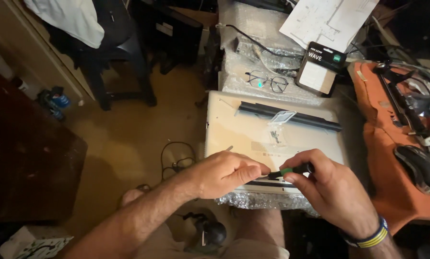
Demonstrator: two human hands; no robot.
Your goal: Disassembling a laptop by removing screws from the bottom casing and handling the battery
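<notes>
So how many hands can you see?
2. The left hand pinches the tip of a small screwdriver; the right hand grips its handle, both over the upturned laptop. None seem hidden.

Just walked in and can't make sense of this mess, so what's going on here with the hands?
A person holds a small screwdriver with a black and green handle in both hands: the right hand grips the handle, the left hand pinches the tip end. Beneath them a pale laptop lies bottom up on bubble wrap. Eyeglasses rest behind it, and a computer mouse sits on an orange cloth.
</notes>
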